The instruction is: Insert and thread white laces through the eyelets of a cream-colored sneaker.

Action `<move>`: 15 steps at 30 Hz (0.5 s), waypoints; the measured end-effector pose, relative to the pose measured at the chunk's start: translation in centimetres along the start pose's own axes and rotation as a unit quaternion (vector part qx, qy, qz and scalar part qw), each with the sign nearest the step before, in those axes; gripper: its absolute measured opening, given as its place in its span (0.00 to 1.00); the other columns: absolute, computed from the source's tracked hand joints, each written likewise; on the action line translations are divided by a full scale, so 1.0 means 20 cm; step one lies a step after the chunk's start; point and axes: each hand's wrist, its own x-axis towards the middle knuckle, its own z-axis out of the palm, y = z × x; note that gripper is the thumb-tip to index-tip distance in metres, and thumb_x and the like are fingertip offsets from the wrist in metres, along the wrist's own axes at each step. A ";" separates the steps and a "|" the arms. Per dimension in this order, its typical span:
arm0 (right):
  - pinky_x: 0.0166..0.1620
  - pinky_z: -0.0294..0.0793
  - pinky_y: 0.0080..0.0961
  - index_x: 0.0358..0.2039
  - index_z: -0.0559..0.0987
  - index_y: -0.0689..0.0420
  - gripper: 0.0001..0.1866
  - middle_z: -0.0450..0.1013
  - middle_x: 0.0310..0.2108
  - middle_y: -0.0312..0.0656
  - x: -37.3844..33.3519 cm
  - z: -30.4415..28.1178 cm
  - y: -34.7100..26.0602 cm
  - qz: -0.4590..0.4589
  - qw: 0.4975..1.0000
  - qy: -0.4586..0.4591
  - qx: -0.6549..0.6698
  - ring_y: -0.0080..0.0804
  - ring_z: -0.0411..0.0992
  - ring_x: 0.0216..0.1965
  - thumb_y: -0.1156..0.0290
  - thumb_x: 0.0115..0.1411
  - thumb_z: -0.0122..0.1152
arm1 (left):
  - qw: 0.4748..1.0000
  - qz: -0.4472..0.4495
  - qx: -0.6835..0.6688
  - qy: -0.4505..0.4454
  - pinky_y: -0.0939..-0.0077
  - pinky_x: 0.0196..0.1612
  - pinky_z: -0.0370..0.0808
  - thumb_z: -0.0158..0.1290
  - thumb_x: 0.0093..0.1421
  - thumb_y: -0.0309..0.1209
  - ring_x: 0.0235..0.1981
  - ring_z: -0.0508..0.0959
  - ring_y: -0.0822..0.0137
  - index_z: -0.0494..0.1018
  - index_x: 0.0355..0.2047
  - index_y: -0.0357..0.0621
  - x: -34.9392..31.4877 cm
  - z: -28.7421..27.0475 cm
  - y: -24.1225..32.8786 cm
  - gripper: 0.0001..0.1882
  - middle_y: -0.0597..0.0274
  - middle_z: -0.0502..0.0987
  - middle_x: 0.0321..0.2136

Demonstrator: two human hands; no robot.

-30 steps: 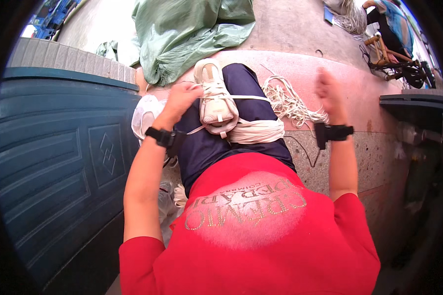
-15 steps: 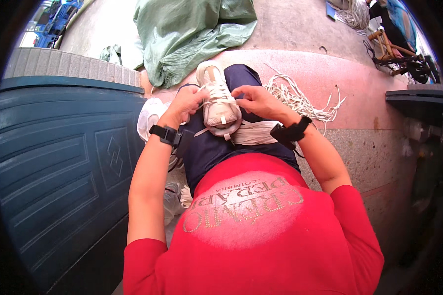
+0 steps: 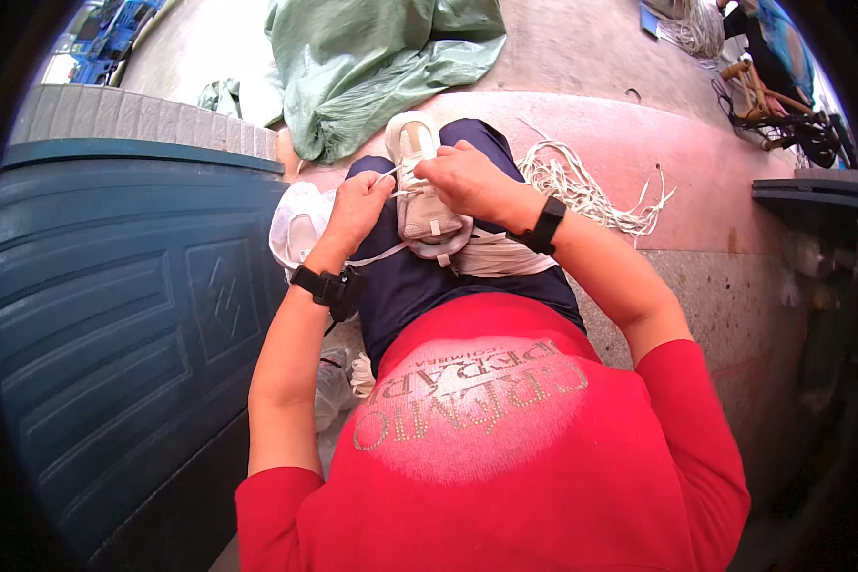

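Observation:
A beige sneaker rests on my lap, its toe toward me and its opening away. My left hand is beside it on the left, fingers pinched on a pale shoelace that runs to the lacing. My right hand reaches over the shoe's right side. Its fingers are closed at the lacing, probably on the lace, though they hide most of it. A loose lace length trails below my left hand toward the toe. Across my thighs, right of the toe, lies a bundle of pale laces.
Loose white laces are heaped on the pink floor to the right. A white shoe-like item lies left of my knee. The blue panelled door stands along my left. Ahead lies a green sheet; a dark stand is far right.
My right hand has moved left over the lacing, its fingers now closed. My left hand has drawn slightly down and away from the shoe, with the lace stretched from it.

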 end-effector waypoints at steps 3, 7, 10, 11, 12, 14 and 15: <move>0.35 0.62 0.28 0.29 0.68 0.55 0.12 0.69 0.21 0.36 0.04 -0.01 -0.04 -0.105 0.987 -0.050 -0.112 0.32 0.68 0.32 0.75 0.40 0.56 | 1.000 0.005 -0.010 0.029 0.85 0.26 0.62 0.48 0.56 0.34 0.22 0.64 0.80 0.70 0.22 0.39 -0.01 -0.01 -0.03 0.12 0.72 0.68 0.19; 0.35 0.62 0.28 0.30 0.68 0.55 0.13 0.68 0.21 0.37 0.04 0.03 -0.03 -0.111 0.982 -0.066 -0.141 0.33 0.68 0.33 0.76 0.40 0.55 | 0.999 -0.006 -0.021 0.047 0.76 0.26 0.65 0.48 0.55 0.36 0.21 0.67 0.75 0.71 0.25 0.34 -0.02 0.00 -0.02 0.14 0.63 0.71 0.17; 0.36 0.62 0.29 0.31 0.68 0.56 0.15 0.69 0.22 0.39 0.00 0.04 0.00 -0.057 0.996 -0.026 -0.071 0.35 0.68 0.33 0.76 0.39 0.56 | 0.998 0.003 -0.026 0.052 0.78 0.25 0.65 0.49 0.55 0.35 0.21 0.66 0.76 0.71 0.25 0.34 -0.02 -0.01 0.01 0.13 0.64 0.71 0.17; 0.35 0.63 0.32 0.30 0.68 0.57 0.13 0.69 0.23 0.42 -0.01 0.05 0.01 -0.062 0.998 0.018 -0.029 0.38 0.68 0.32 0.76 0.40 0.56 | 0.998 0.004 -0.025 0.051 0.78 0.25 0.65 0.49 0.55 0.35 0.21 0.66 0.76 0.71 0.25 0.34 -0.02 0.00 0.02 0.13 0.64 0.71 0.17; 0.34 0.65 0.34 0.28 0.68 0.57 0.11 0.69 0.23 0.44 -0.03 0.05 0.02 -0.066 0.996 0.062 0.014 0.41 0.68 0.31 0.77 0.40 0.55 | 0.998 -0.006 -0.041 0.051 0.78 0.25 0.64 0.49 0.54 0.35 0.21 0.66 0.77 0.72 0.25 0.34 -0.03 0.00 0.04 0.13 0.65 0.71 0.17; 0.33 0.65 0.35 0.28 0.68 0.58 0.11 0.68 0.23 0.44 -0.06 0.05 0.05 -0.033 0.994 0.095 0.043 0.42 0.68 0.30 0.78 0.40 0.54 | 0.997 -0.014 -0.055 0.049 0.79 0.25 0.64 0.49 0.54 0.34 0.20 0.65 0.77 0.72 0.25 0.34 -0.05 0.01 0.08 0.13 0.66 0.71 0.17; 0.33 0.65 0.35 0.29 0.68 0.58 0.11 0.67 0.22 0.45 -0.07 0.04 0.07 0.000 0.989 0.127 0.074 0.43 0.67 0.29 0.79 0.41 0.53 | 0.996 -0.019 -0.082 0.036 0.80 0.25 0.64 0.49 0.54 0.34 0.21 0.65 0.78 0.72 0.26 0.33 -0.06 0.03 0.13 0.13 0.67 0.71 0.18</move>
